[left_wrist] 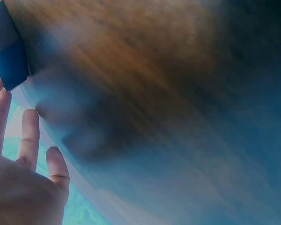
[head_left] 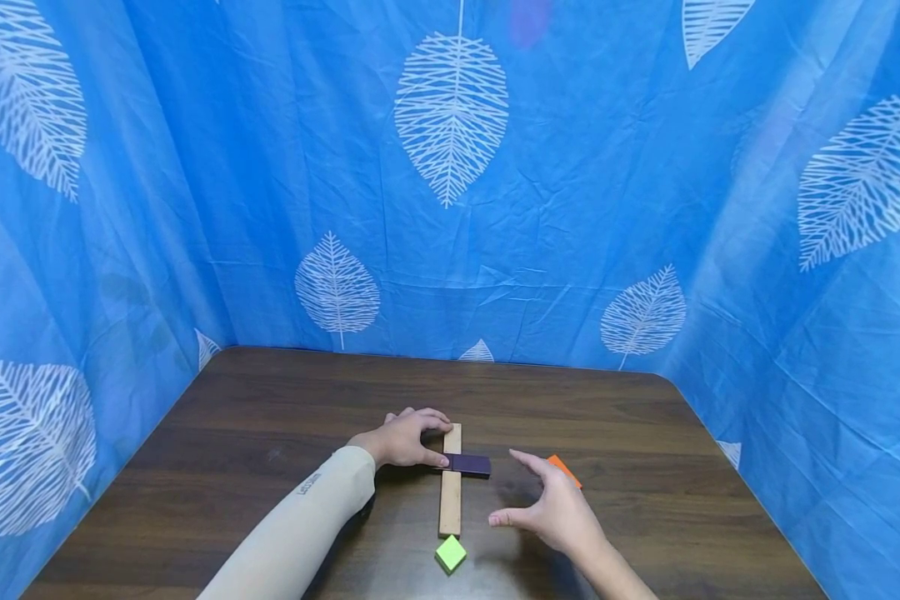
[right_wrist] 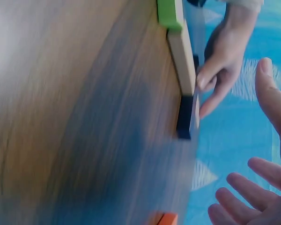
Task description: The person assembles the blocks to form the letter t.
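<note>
In the head view, pale wooden blocks, a near one (head_left: 450, 504) and a far one (head_left: 457, 437), lie in a line with a dark purple piece (head_left: 471, 466) crossing between them. My left hand (head_left: 405, 437) reaches over from the left, its thumb touching the purple piece and its fingertips at the far wooden block. The left wrist view shows its other fingers extended beside a dark block (left_wrist: 11, 58). My right hand (head_left: 558, 508) hovers right of the blocks, thumb and fingers spread with nothing between them. A lime green block (head_left: 451, 553) sits at the line's near end.
An orange block (head_left: 565, 471) lies just beyond my right hand, partly hidden by it. The brown wooden table (head_left: 307, 387) ends at a blue leaf-print curtain (head_left: 450, 275) at the back and sides.
</note>
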Demonstrator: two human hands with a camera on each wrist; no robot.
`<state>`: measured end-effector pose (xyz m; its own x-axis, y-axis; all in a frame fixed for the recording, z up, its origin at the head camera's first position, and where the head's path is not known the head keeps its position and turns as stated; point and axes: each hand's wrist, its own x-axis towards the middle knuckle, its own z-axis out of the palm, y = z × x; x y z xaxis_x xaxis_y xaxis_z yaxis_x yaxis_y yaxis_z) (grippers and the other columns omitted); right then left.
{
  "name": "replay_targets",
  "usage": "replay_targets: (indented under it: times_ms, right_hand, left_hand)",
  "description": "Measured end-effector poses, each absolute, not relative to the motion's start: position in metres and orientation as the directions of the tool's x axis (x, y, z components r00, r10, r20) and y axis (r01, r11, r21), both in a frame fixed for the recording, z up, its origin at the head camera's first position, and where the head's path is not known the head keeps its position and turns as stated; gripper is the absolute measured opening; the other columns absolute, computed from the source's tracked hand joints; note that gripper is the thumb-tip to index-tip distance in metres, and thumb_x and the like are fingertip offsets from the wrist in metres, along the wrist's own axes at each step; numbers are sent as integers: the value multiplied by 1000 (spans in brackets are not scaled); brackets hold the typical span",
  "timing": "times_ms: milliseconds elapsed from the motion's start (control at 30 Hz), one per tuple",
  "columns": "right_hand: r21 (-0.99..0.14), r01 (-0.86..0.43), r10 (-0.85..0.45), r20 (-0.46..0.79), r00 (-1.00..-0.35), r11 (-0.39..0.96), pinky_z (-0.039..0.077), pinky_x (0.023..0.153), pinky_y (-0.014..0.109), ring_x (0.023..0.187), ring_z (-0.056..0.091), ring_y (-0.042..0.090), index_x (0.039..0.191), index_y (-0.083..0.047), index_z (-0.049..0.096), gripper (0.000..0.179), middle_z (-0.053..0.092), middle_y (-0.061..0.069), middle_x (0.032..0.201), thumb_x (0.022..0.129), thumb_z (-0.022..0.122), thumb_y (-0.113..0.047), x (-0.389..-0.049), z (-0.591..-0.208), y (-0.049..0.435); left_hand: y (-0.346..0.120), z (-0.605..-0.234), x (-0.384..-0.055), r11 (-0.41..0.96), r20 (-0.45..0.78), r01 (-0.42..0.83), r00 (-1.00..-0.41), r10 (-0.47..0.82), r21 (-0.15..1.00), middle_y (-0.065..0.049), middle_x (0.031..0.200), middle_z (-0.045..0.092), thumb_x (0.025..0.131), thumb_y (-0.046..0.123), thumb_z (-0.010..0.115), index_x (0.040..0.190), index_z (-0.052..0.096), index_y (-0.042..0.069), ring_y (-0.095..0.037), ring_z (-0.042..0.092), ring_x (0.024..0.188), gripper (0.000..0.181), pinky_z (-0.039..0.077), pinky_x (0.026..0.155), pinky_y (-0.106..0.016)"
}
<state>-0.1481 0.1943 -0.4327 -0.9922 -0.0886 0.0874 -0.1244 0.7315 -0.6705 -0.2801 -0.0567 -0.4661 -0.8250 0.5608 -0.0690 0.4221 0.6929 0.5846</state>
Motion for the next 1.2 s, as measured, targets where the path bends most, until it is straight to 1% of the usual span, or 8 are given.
replay_targets:
  times_ms: [133, 267, 433, 633, 800, 900, 1033, 1200]
  right_hand:
    - [-668, -83, -27, 95, -995, 739, 46, 96, 58, 126, 54, 41, 138, -10, 62, 92, 60, 17, 136, 58, 98, -41, -154, -433, 210]
    - [-646, -48, 11, 87, -996, 762, 44, 97, 59, 126, 53, 43, 138, -7, 61, 95, 58, 21, 137, 58, 98, -42, -158, -438, 228]
    - [-626, -15, 57, 94, -994, 780, 47, 93, 57, 119, 58, 43, 137, -2, 60, 94, 60, 24, 133, 60, 96, -43, -163, -447, 249]
    - [-619, 61, 111, 42, -993, 783, 48, 89, 56, 112, 60, 42, 131, 3, 62, 88, 62, 24, 126, 65, 94, -44, -167, -455, 267]
    - [-652, 106, 142, 3, -990, 751, 51, 85, 51, 103, 62, 34, 128, 4, 64, 81, 65, 21, 123, 67, 94, -42, -172, -461, 274]
    - [-668, 123, 155, -11, -988, 734, 52, 82, 48, 98, 64, 30, 126, 5, 64, 79, 68, 18, 116, 68, 94, -39, -175, -464, 276]
    - [-679, 136, 163, -23, -986, 722, 53, 81, 46, 94, 66, 28, 122, 8, 65, 74, 70, 14, 106, 70, 93, -36, -178, -468, 277]
    - [-673, 130, 167, -10, -986, 728, 53, 76, 43, 89, 67, 25, 113, 7, 70, 61, 72, 9, 98, 73, 91, -34, -181, -470, 276]
  left_hand:
    - [-57, -465, -280, 692, -71, 421, -824, 561, 586, 6, 140, 55, 82, 41, 84, 133, 67, 19, -26, 45, 128, 57, 28, 102, -56]
    - [-57, -464, -279, 694, -81, 411, -826, 559, 591, 5, 141, 55, 82, 41, 84, 133, 67, 19, -26, 44, 129, 58, 27, 103, -56]
    - [-56, -465, -279, 694, -84, 407, -827, 556, 594, 5, 141, 54, 83, 41, 83, 134, 67, 20, -27, 43, 131, 58, 25, 106, -57]
    - [-57, -466, -280, 694, -88, 397, -830, 551, 600, 6, 141, 54, 83, 41, 83, 134, 67, 20, -27, 43, 131, 58, 25, 106, -57]
    - [-57, -466, -280, 694, -81, 404, -830, 552, 596, 7, 141, 54, 83, 42, 83, 135, 66, 21, -26, 42, 131, 59, 26, 106, -57]
    - [-57, -466, -280, 694, -80, 407, -829, 554, 594, 7, 142, 53, 83, 42, 83, 135, 66, 21, -26, 42, 131, 59, 25, 106, -57]
    - [-57, -465, -279, 694, -85, 403, -828, 554, 597, 7, 142, 53, 83, 42, 83, 136, 65, 21, -26, 42, 131, 59, 25, 106, -57]
    - [-57, -464, -278, 691, -82, 410, -825, 560, 596, 5, 142, 54, 84, 41, 82, 135, 65, 20, -27, 42, 130, 58, 26, 105, -57]
